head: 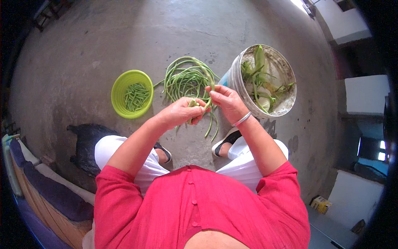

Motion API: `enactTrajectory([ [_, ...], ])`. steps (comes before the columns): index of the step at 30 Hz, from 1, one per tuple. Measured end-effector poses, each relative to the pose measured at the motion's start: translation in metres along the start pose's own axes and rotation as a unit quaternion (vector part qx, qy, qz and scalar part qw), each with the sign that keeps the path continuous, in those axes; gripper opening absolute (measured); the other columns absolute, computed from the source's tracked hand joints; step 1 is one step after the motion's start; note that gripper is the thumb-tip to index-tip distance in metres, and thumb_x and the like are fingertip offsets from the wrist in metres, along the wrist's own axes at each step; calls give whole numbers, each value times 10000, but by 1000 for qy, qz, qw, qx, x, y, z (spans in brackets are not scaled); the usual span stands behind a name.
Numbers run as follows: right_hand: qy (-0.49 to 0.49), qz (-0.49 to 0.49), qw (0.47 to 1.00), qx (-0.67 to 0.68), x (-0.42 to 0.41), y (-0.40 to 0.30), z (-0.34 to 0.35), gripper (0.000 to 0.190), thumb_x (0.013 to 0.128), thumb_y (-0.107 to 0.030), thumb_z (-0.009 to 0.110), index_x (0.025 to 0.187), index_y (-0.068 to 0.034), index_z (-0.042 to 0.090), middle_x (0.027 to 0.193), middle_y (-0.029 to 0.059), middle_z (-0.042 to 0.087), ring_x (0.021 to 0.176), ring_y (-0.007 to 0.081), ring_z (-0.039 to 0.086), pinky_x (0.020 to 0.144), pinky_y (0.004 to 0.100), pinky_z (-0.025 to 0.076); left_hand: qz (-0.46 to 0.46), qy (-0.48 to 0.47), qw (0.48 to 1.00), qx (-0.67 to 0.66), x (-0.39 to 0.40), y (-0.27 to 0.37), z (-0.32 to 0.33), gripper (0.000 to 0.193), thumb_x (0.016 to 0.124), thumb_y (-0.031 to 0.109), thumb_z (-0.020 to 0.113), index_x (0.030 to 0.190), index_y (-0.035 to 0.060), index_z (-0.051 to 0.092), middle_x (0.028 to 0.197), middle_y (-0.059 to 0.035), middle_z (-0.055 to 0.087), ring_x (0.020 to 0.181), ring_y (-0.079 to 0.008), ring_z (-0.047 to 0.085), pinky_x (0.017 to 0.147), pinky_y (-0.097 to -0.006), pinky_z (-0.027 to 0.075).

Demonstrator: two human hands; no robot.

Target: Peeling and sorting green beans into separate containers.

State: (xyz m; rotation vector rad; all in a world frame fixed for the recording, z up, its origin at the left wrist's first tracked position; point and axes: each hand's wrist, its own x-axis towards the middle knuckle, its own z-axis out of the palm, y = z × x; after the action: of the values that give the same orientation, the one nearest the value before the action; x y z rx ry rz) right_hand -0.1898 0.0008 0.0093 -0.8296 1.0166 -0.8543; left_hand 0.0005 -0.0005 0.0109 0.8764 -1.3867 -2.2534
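Between my hands runs a long green yardlong bean (212, 81), which arches up over the pile. My left hand (183, 112) grips several short bean pieces (193, 103) and the near end of that bean. Thumb and fingers of my right hand (228, 99) pinch the same bean a little farther along. A loose heap of whole yardlong beans (186, 77) lies on the floor just beyond my hands, partly hidden by them. To the left stands a lime-green plastic basket (116, 93) with cut bean pieces (136, 96) at its bottom.
A dirty white bucket (236, 73) on the right holds corn husks and plant scraps (259, 74). By my left knee lies a black plastic bag (88, 146). A cushioned seat (56, 190) is at lower left, and a small yellow box (321, 204) at lower right.
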Motion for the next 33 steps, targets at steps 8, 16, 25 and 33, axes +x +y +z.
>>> enactTrajectory([
  [8, 20, -82, 996, -15, 3, -7, -4, 227, 786, -196, 608, 948, -37, 596, 847, 2, 594, 786, 82, 531, 754, 232, 402, -23, 161, 984, -72, 7, -22, -6, 178, 810, 226, 513, 863, 59, 541, 634, 6, 506, 526, -86, 467, 466, -225, 380],
  [16, -17, -50, 999, -1, 0, -7, -3, 237, 800, -169, 590, 985, -21, 589, 887, 22, 600, 817, 94, 530, 775, 236, 400, -47, 197, 937, -285, 7, -7, -12, 197, 816, 203, 523, 931, 44, 515, 837, -70, 588, 692, -137, 592, 551, -229, 489],
  [25, -67, 4, 997, -38, -3, -1, 4, 267, 784, -199, 611, 980, -18, 600, 894, 31, 608, 853, 103, 539, 801, 258, 393, -44, 49, 973, -222, 5, -11, -5, 213, 796, 200, 580, 927, 42, 523, 726, -43, 559, 570, -102, 524, 485, -220, 415],
  [33, -44, -62, 997, -20, -2, 5, 9, 211, 783, -140, 610, 953, -16, 601, 886, 32, 611, 821, 96, 553, 754, 235, 423, 2, 69, 955, -287, 10, -23, -4, 159, 798, 190, 570, 877, 57, 533, 703, -25, 555, 571, -97, 543, 485, -220, 432],
])
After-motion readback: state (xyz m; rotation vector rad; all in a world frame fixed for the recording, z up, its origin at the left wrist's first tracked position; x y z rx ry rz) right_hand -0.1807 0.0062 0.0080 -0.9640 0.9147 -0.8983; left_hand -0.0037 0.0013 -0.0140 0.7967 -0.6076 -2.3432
